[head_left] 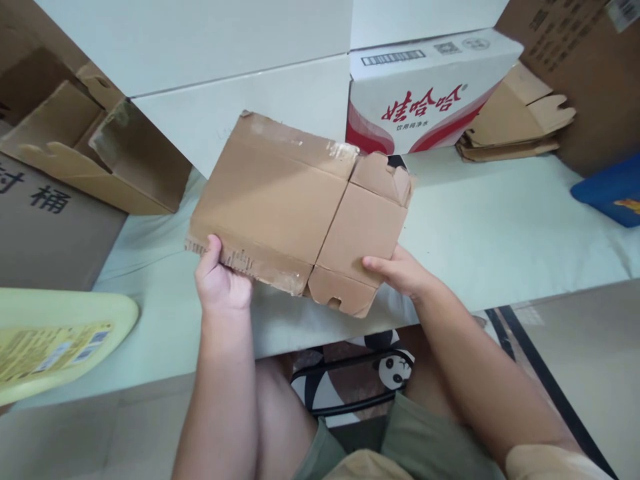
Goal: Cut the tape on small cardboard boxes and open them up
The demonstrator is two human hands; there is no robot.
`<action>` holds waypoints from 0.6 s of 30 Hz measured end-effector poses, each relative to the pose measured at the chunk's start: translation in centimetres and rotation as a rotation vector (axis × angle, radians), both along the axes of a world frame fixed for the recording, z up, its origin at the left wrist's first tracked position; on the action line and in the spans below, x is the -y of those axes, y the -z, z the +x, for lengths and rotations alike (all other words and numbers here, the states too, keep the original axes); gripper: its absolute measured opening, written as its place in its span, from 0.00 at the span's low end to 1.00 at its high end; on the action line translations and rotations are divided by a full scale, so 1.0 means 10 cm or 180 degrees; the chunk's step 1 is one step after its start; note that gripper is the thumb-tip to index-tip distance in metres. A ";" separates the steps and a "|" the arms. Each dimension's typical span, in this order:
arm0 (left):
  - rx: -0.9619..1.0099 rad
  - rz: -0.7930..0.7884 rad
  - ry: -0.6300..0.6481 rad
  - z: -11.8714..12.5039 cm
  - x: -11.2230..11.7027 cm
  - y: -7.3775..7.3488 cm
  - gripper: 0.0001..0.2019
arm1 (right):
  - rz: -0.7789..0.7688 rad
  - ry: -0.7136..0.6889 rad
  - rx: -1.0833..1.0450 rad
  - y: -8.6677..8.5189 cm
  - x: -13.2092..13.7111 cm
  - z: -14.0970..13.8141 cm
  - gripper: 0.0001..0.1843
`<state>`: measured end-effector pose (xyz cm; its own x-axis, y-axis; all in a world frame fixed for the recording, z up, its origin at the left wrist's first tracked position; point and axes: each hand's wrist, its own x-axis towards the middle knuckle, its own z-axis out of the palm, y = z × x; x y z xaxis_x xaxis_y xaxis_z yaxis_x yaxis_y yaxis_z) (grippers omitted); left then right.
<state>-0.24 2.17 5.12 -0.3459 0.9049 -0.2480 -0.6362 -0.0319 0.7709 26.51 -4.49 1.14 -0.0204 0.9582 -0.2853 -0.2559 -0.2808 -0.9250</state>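
A flattened brown cardboard box (273, 190) is held tilted above the pale green cloth surface. Its flaps (367, 227) lie to the right of a crease, with cut notches at their corners, and its edges look torn and worn. My left hand (220, 277) grips the lower left edge, thumb on top and the other fingers hidden underneath. At the right end, my right hand (397, 270) pinches the flap panel, its thumb on the upper face and its fingers out of sight below.
White cartons (240, 53) stand along the back, one red-and-white carton (430, 107) among them. Folded cardboard (520, 120) lies at back right near a blue object (610, 190). On the left are an open brown box (95, 147), a grey carton (50, 227) and a pale yellow-green item (65, 333).
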 end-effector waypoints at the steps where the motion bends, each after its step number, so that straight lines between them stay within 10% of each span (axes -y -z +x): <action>1: 0.0006 0.0077 0.0007 0.01 0.00 0.00 0.14 | -0.0059 -0.0042 -0.0013 -0.01 0.03 -0.02 0.34; 6: 0.0451 0.0746 0.0173 -0.02 0.05 -0.09 0.20 | 0.0394 0.0584 -0.0199 -0.11 0.08 -0.05 0.32; 9: 0.0782 0.0339 0.0264 -0.15 0.07 -0.15 0.27 | 0.0736 0.1202 -0.0065 -0.18 0.08 0.10 0.30; 18: 0.0950 0.0266 0.0425 -0.38 0.07 -0.06 0.24 | 0.0915 0.4597 0.0453 -0.64 0.10 1.35 0.12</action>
<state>-4.08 1.47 5.69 -0.1464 0.9588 -0.2435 -0.8362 0.0116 0.5483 40.02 -5.53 7.51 0.9892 0.1466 -0.0043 -0.0523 0.3252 -0.9442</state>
